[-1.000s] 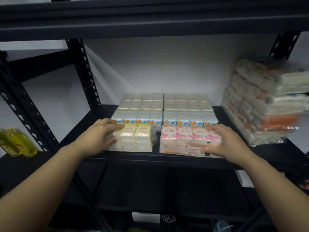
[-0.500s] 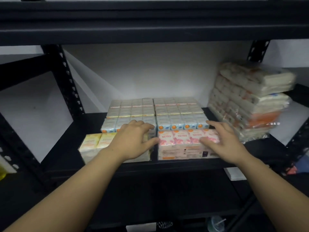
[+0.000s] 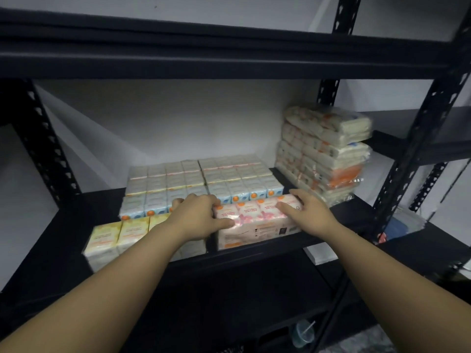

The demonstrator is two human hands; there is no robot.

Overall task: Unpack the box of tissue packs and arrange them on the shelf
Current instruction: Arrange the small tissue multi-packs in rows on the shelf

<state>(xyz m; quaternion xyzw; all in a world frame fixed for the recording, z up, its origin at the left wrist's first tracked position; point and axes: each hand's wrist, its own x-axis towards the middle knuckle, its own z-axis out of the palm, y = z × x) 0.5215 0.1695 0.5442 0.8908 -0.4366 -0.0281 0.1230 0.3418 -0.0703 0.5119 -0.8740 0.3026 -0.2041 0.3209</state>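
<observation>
While both hands work the front row of the black metal shelf (image 3: 76, 225), I note the pink-printed, film-wrapped tissue multipack (image 3: 254, 220) sits at the front edge, right of centre, just beside the yellow-printed tissue multipack (image 3: 119, 235) on its left. Behind both lie flat rows of blue-and-orange tissue packs (image 3: 204, 182); a taller stack of clear-wrapped tissue bundles (image 3: 323, 154) stands at the right end.

Left hand (image 3: 196, 215): fingers curled over the pink pack's left top corner, thumb pressed on its top face, gripping it. Right hand (image 3: 305, 210): laid on the pack's right top, fingers fairly straight, pressing rather than pinching.

Handling judgement: light, soft, compressible; the glossy film looks slippery and may slide under flat palms. I would take it by the two short ends, squeezing inward, not by the top film, which could tear or stretch. No box is visible.
</observation>
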